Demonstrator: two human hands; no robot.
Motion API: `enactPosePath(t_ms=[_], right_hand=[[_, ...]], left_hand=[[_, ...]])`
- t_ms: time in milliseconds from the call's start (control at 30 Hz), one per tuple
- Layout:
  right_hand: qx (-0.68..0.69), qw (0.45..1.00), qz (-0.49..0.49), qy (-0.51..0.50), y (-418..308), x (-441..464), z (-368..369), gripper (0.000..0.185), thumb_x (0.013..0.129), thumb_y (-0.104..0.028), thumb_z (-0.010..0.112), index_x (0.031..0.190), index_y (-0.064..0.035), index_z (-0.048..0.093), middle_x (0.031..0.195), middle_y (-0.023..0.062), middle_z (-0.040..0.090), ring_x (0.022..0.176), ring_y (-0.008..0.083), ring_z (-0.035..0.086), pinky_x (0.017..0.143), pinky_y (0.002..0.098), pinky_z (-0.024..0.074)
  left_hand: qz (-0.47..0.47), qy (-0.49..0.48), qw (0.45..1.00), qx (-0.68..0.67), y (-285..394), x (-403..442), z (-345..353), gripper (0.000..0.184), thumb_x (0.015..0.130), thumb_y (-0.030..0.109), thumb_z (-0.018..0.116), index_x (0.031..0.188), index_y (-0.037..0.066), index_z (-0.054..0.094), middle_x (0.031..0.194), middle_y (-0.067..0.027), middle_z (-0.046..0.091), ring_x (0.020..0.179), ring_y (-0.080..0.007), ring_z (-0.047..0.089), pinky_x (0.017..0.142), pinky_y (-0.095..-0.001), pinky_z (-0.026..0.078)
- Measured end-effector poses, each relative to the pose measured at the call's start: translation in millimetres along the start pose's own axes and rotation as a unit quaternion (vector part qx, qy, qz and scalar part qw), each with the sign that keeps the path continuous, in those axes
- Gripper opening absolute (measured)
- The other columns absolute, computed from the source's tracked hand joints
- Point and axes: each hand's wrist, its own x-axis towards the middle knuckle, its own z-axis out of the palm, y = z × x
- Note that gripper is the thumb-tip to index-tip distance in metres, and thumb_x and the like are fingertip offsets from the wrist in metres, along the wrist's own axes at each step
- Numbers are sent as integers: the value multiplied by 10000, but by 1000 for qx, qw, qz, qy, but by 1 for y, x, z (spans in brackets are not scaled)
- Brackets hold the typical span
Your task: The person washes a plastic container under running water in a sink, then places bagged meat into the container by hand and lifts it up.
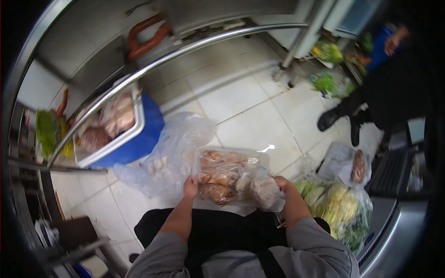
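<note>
Low in front of me is a transparent plastic container (252, 162) with several bagged pieces of brownish meat (215, 176) in it. My left hand (190, 186) is closed on the container's left edge. At the right end, my right hand (280, 183) grips a knotted-looking plastic bag (266, 192) with pale contents that I cannot identify. This bag is held over or against the container's right side; whether it rests there is unclear. Loose plastic sheeting (178, 139) lies on the floor just left of the container.
A blue cooler box (150, 123) with bagged meat stands at left behind a metal rail (208, 36). Bagged leafy vegetables (340, 204) and a wrapped package (358, 167) lie at right. Another person's shoes (336, 116) are on the tiled floor (241, 99).
</note>
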Motion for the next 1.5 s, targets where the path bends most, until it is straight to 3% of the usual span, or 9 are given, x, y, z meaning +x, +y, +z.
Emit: enactPosePath(t_ms=[367,467,600,767,1033,1100,1200,1300,1500], right_hand=[[64,997,-10,-46,-30,-56,19,548,881,-460,542,1143,21,551,963,108,648,822,207,633,708,361,519],[90,995,-37,33,-13,-45,0,577,857,-448,573,1187,21,516,950,131,639,805,232,625,679,363,516],[112,982,-31,152,-7,-61,-53,561,821,-384,619,1191,22,504,955,167,633,804,277,613,702,365,501],[28,927,-163,337,-22,-88,-77,532,776,-305,670,1162,22,507,979,223,623,840,348,607,743,389,483],[-442,758,38,479,-46,-62,-3,879,691,-388,733,1395,-149,264,1356,161,411,1244,316,399,935,496,377],[-489,673,-153,534,-82,-87,25,835,669,-317,754,1359,-113,332,1313,133,434,1198,309,417,945,484,353],[-453,721,-371,370,-105,-76,50,474,712,-229,714,1104,-22,546,1169,167,539,1054,347,510,898,426,396],[-436,797,-405,108,-86,-37,85,717,664,-353,760,1246,-37,483,1170,158,564,1139,343,472,920,420,393],[-662,735,-140,41,-104,-73,124,767,627,-368,765,1281,-108,461,1045,111,622,1079,264,518,885,417,372]], left_hand=[[79,275,944,162,-37,84,-75,213,885,156,457,967,9,589,957,-217,581,933,-374,552,812,-434,439],[-12,355,935,21,-87,106,-96,400,819,287,596,1102,6,565,1057,-212,574,1032,-362,533,878,-406,421],[-285,149,938,130,-71,104,-121,1022,580,534,760,1353,5,351,1265,-204,498,1161,-350,482,985,-376,374],[-91,-16,981,-172,-77,114,-127,762,684,321,761,1293,16,421,1171,-118,573,1103,-234,529,944,-329,399],[51,-76,996,-2,-23,110,-210,489,735,110,702,1173,18,505,1058,-108,592,968,-226,560,856,-328,445],[245,31,969,5,-32,102,-233,450,713,83,670,1133,9,529,1017,-141,596,896,-294,566,848,-387,421],[347,66,915,194,28,59,-274,463,666,88,660,1114,35,556,1051,-149,604,1045,-322,523,1021,-437,246],[341,53,925,157,77,32,-261,485,685,78,652,1151,14,537,1026,-162,611,1000,-339,553,1004,-417,294],[267,-136,951,-80,158,15,-160,413,813,55,598,1210,27,491,1059,-156,616,1003,-236,586,842,-328,451]])
